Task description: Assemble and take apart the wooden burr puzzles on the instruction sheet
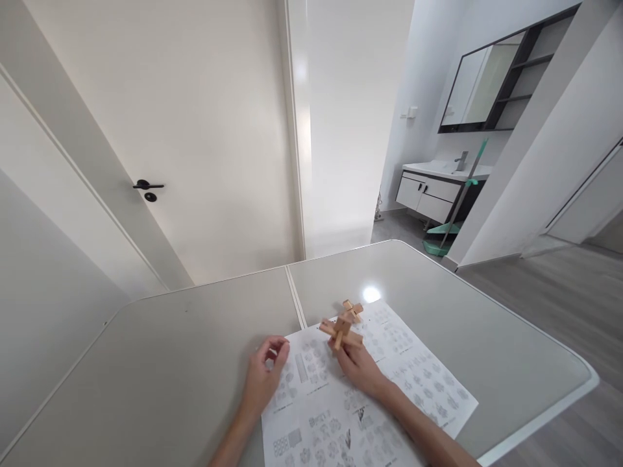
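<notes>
My right hand [359, 366] holds a wooden interlocking puzzle [343, 329], a cluster of crossed light-brown bars, just above a printed sheet. Its fingers close on the lower side of the cluster and are partly hidden behind it. Just beyond it, near the far edge of the sheet, lies another small group of crossed wooden pieces [353, 309]. My left hand [267, 370] rests at the left edge of the instruction sheet [335, 395], loosely curled, with a gap inside the fingers and nothing visible in them. Small grey diagrams cover the sheet.
The grey table [195, 370] has a seam across it and a pale raised rim. Behind it stands a white door [219, 130] with a black handle [148, 186]. To the right are a washbasin cabinet [428, 194], a mirror [487, 78] and a green broom with dustpan [438, 246].
</notes>
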`<state>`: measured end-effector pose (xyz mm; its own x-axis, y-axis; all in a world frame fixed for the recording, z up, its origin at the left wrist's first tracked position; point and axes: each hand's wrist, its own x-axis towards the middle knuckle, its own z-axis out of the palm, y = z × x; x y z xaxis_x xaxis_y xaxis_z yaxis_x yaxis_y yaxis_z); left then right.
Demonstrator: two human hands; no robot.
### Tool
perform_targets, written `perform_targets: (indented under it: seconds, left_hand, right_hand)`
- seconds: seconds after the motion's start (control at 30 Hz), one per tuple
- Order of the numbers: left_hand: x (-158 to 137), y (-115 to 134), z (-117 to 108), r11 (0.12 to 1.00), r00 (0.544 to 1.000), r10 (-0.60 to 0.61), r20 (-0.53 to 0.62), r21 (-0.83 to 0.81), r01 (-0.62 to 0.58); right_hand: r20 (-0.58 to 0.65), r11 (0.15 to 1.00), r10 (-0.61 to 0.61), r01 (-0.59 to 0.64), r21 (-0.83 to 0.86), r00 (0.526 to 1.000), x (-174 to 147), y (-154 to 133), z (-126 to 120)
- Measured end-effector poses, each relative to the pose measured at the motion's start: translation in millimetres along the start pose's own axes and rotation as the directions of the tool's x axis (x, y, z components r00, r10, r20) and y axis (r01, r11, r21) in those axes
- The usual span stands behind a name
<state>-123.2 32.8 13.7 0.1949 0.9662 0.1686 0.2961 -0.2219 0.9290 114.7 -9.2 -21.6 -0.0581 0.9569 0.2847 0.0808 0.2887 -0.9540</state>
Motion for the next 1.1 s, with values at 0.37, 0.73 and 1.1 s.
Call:
perform_targets:
  seconds: [0.37, 0.73, 1.1]
  left_hand:
    - [-28, 8, 32, 0.946, 0.903, 0.085, 0.42, -0.319, 0.06]
    - [-22, -1, 27, 0.962, 0.991, -0.003, 0.131, -0.269, 0.038]
    - [-25, 12, 28, 0.989, 0.973, -0.022, 0.229, -0.14, 0.055]
  right_hand:
    - [0.374, 0.946, -0.104, 0.208, -0.249, 0.922, -11, -7, 23]
    - [0.187, 0.982, 0.116, -0.142, 0.127, 0.975, -4, -31, 10]
    - [0.339, 0.846, 0.242, -0.369, 0.385, 0.909, -1, -12, 11]
